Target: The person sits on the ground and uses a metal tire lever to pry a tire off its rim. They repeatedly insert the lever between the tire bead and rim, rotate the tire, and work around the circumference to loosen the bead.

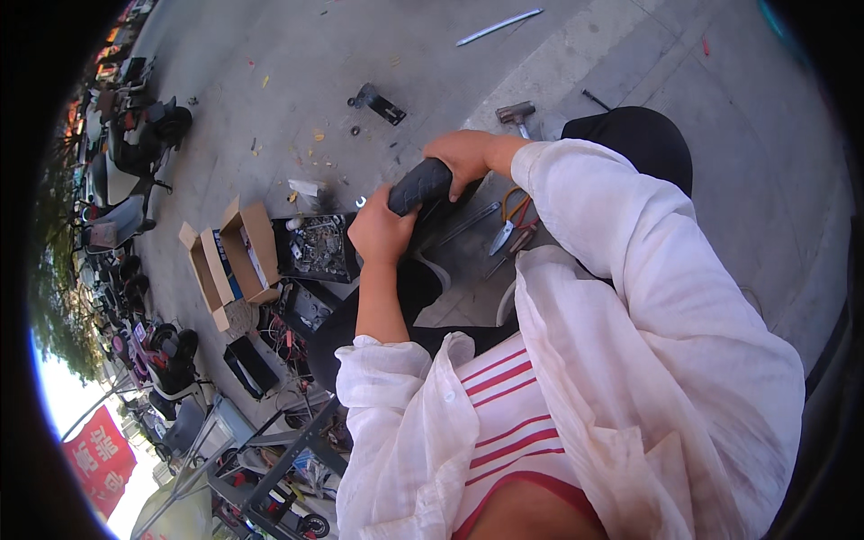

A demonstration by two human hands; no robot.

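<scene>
Both my hands grip a black rubber tyre (pixel 421 187) with a patterned tread, held upright in front of my knees. My left hand (pixel 382 227) wraps round its near left side, fingers closed. On the far right side my right hand (pixel 463 160) is clasped over the tyre, thumb and fingers bent round it. The tyre's lower part is hidden by my hands and legs. Just right of it on the ground lie a metal bar (pixel 470 223), scissors with orange handles (pixel 506 229) and a hammer (pixel 516 112).
A black tray of small metal parts (pixel 317 247) and an open cardboard box (pixel 229 261) stand to the left. Ahead lie a black bracket (pixel 380 103) and a long metal rod (pixel 499 27). Parked scooters (pixel 139 135) line the far left.
</scene>
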